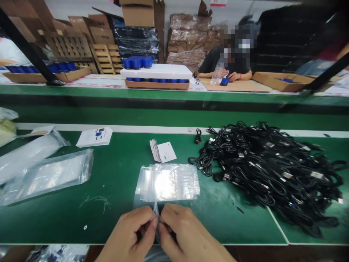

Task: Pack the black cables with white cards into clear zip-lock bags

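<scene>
Head: pinched bag, mostly hidden

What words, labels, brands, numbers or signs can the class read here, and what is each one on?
None can be read with certainty.
Leaflet stack: small print, too small.
Open booklet: small print, too small.
Clear bags: whitish marks towards the right, unreadable.
Carton at the back: dark marking, blurred.
Red-and-white sign: cut off at the top, unreadable.
</scene>
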